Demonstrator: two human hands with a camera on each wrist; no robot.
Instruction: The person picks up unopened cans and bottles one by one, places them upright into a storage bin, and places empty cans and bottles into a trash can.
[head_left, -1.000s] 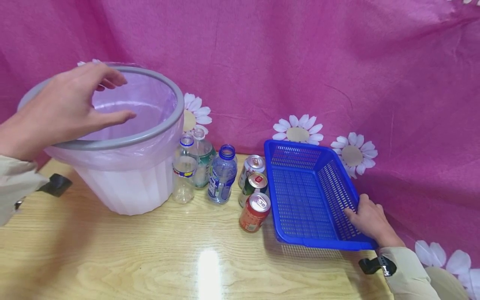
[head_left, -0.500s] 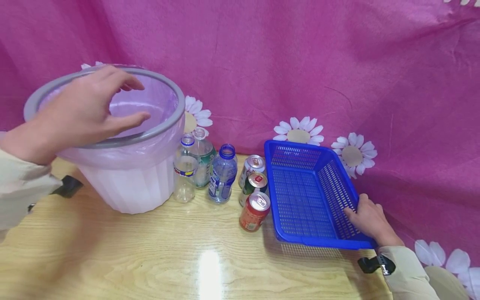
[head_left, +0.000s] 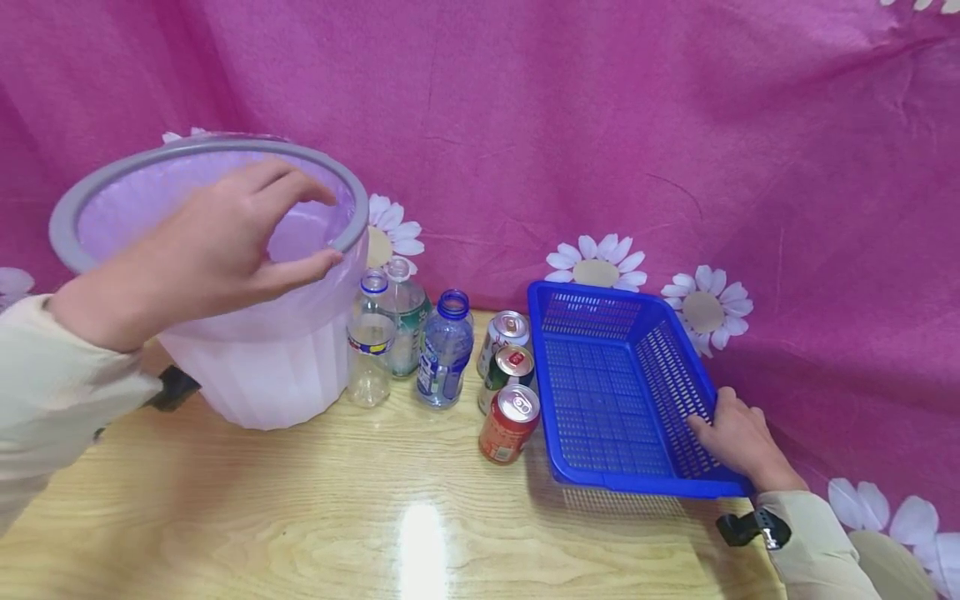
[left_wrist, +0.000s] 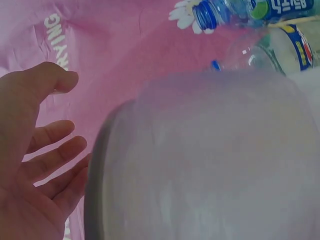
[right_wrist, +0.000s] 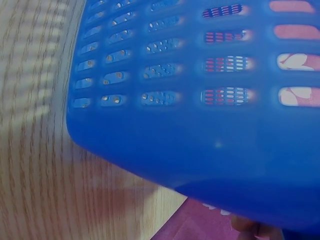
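In the head view, my left hand (head_left: 217, 242) hovers over the near rim of a white bin (head_left: 262, 375) with a grey rim and a pinkish liner. Its thumb and fingers are spread apart and nothing is between them. My right hand (head_left: 746, 442) grips the right rim of a blue perforated basket (head_left: 600, 408), thumb inside. Right of the bin stand a clear bottle (head_left: 370, 371) with a blue-and-yellow label, a green-labelled bottle (head_left: 412, 321) and a blue-tinted bottle (head_left: 444, 362), all uncapped. A red can (head_left: 508, 429), a dark green can (head_left: 506, 382) and a whitish can (head_left: 504, 340) line the basket's left side.
A wooden table (head_left: 315, 517) carries everything. Behind it hangs a pink cloth (head_left: 480, 150) printed with white daisies. In the right wrist view the basket wall (right_wrist: 165, 135) fills most of the picture, and the table edge shows below it.
My left hand has moved right across the bin's opening, its fingers now near the bin's right rim. My right hand, the basket, the bottles and the cans have stayed in place.
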